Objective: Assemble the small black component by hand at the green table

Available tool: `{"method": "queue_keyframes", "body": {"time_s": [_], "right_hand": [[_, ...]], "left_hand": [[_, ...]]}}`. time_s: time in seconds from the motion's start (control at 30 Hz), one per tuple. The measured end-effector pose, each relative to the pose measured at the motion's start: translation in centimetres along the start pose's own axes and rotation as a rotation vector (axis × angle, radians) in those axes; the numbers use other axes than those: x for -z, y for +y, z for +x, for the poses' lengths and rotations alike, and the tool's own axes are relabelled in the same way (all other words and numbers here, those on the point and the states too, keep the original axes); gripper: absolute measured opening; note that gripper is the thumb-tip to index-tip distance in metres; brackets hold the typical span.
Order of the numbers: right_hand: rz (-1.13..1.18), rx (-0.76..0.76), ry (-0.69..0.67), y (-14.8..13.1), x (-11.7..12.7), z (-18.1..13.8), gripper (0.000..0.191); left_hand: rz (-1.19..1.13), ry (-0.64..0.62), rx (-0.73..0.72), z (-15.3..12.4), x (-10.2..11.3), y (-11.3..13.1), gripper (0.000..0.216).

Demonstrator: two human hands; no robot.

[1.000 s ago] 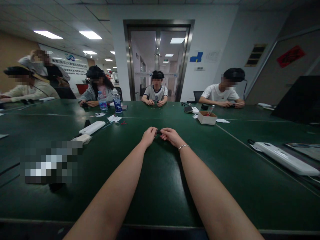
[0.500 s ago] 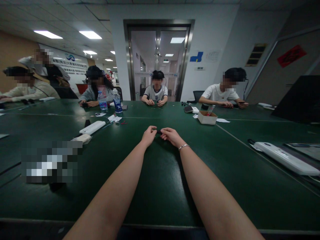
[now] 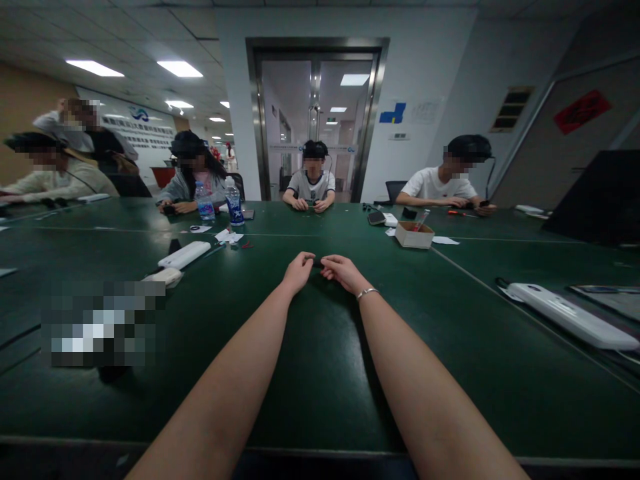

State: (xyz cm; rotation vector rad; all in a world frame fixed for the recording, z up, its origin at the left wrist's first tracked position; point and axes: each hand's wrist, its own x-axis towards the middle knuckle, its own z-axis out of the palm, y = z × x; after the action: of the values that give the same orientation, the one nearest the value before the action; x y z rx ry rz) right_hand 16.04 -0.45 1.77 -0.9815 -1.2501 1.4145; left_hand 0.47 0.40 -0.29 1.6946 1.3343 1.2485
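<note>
Above the green table point(image 3: 320, 373), my left hand point(image 3: 299, 271) and my right hand point(image 3: 343, 272) meet in front of me. Between their fingertips is a small dark object point(image 3: 317, 263), too small and too covered by the fingers to name. The left fingers and thumb pinch its left end. On its right end, the right thumb and index finger are closed, with the other fingers curled below. A silver bracelet circles my right wrist.
A cardboard box point(image 3: 414, 236) stands ahead to the right, paper scraps point(image 3: 229, 237) and two bottles point(image 3: 234, 201) ahead to the left. White devices point(image 3: 185, 255) lie at both sides. Several people sit around the table, and another stands behind at the left.
My hands hold nearly the same pose around the small dark object. At the right, a co-worker's hand has shifted and an orange-red tool now shows on the table beside it.
</note>
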Motion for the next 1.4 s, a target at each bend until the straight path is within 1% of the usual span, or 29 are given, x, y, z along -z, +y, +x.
{"method": "queue_keyframes", "body": {"time_s": [0.17, 0.5, 0.7, 0.87, 1.03, 1.2, 1.4], "right_hand": [[0.008, 0.003, 0.008, 0.1, 0.0, 0.1, 0.005], [0.013, -0.015, 0.017, -0.1, -0.1, 0.0, 0.004], [0.020, -0.005, 0.003, 0.0, 0.0, 0.0, 0.005], [0.021, -0.006, -0.009, 0.0, 0.0, 0.0, 0.004], [0.044, -0.002, -0.001, 0.0, 0.0, 0.0, 0.003], [0.042, -0.005, -0.001, -0.1, 0.0, -0.2, 0.004], [0.041, -0.010, -0.002, -0.2, 0.0, -0.3, 0.005]], "left_hand": [[-0.025, -0.016, -0.011, 0.2, 0.1, -0.2, 0.031], [-0.061, -0.015, -0.057, -0.5, 0.5, 1.1, 0.032], [-0.105, -0.033, -0.009, -0.5, 0.3, 1.2, 0.025], [-0.073, -0.059, 0.002, -0.6, 0.3, 1.5, 0.032], [-0.152, -0.065, 0.048, -0.4, 0.1, 1.2, 0.026], [-0.175, -0.094, 0.042, -0.3, 0.0, 1.1, 0.026], [-0.105, -0.055, 0.032, -0.3, 0.0, 0.9, 0.025]]}}
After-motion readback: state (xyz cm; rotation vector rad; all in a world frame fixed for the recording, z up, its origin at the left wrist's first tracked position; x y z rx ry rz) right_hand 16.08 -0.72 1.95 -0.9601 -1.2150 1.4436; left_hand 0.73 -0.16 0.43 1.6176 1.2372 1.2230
